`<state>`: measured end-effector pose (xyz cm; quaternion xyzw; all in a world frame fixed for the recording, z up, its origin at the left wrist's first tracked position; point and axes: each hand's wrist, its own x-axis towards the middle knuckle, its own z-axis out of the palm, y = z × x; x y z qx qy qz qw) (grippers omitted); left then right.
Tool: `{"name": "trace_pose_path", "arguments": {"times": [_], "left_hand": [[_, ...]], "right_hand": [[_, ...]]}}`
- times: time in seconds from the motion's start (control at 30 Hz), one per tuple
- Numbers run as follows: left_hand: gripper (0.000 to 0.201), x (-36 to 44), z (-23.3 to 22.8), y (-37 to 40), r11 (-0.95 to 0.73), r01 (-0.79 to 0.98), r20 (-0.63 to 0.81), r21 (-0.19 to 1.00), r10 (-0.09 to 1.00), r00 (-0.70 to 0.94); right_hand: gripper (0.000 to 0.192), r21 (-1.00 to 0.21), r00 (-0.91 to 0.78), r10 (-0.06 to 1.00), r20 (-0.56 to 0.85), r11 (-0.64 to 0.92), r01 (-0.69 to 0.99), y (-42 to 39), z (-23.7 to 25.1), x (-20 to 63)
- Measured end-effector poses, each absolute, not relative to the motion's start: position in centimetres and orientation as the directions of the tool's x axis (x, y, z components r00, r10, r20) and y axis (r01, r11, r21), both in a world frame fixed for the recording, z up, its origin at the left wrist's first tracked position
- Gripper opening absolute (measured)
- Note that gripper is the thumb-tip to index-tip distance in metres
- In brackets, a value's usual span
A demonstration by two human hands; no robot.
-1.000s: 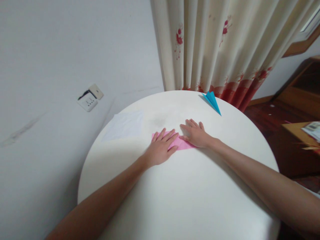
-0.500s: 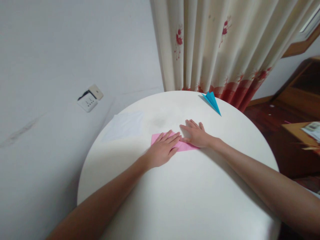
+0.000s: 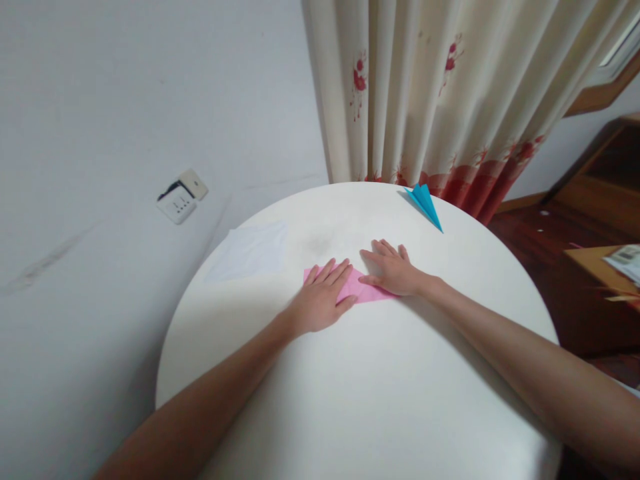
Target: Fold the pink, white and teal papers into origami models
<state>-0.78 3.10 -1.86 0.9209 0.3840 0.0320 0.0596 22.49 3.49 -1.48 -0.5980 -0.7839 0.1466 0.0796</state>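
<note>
A folded piece of pink paper [image 3: 358, 289] lies flat on the round white table [image 3: 370, 387], its narrow end toward the right. Across its left part rests my left hand [image 3: 323, 299], palm down with the fingers stretched out and the thumb apart. My right hand [image 3: 393, 268] lies flat over the paper's right end, fingers spread, its thumb on the pink surface and the other fingers on the tabletop. Both palms hide parts of the paper.
A blue paper plane [image 3: 425, 205] sits at the far right edge of the table. Thin white paper [image 3: 250, 250] lies at the left. Beyond are a wall with a socket [image 3: 177, 204], a long curtain [image 3: 400, 93] and, lower right, a cardboard box [image 3: 595, 263].
My left hand has shifted slightly left along the pink paper and turned a little, so more of the paper's middle shows. The right hand has stayed in place.
</note>
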Motion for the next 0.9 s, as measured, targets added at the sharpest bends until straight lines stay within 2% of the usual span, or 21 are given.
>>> {"name": "trace_pose_path", "arguments": {"times": [0.33,0.4,0.6,0.8,0.9], "left_hand": [[0.075,-0.9,-2.3,3.3,-0.669,0.73,0.018,0.137,0.739,0.673],[0.075,-1.0,-2.4,3.3,-0.672,0.728,0.02,0.134,0.736,0.676],[0.075,-0.9,-2.3,3.4,-0.666,0.735,0.025,0.128,0.743,0.669],[0.074,-0.7,-2.2,3.4,-0.666,0.738,0.016,0.107,0.744,0.668],[0.073,-0.6,-2.3,3.3,-0.691,0.713,0.03,0.12,0.72,0.693]], "right_hand": [[0.075,-0.335,-0.274,0.962,-0.005,0.256,0.907,3.5,-1.8,22.5],[0.066,-0.345,-0.291,0.956,0.034,0.284,0.895,3.4,-1.7,22.2],[0.024,-0.352,-0.374,0.912,0.169,0.41,0.841,2.0,-0.6,20.1],[0.014,-0.308,-0.293,0.946,0.138,0.322,0.895,0.6,0.5,19.2],[0.02,-0.355,-0.25,0.963,0.1,0.269,0.895,0.5,0.6,19.4]]}}
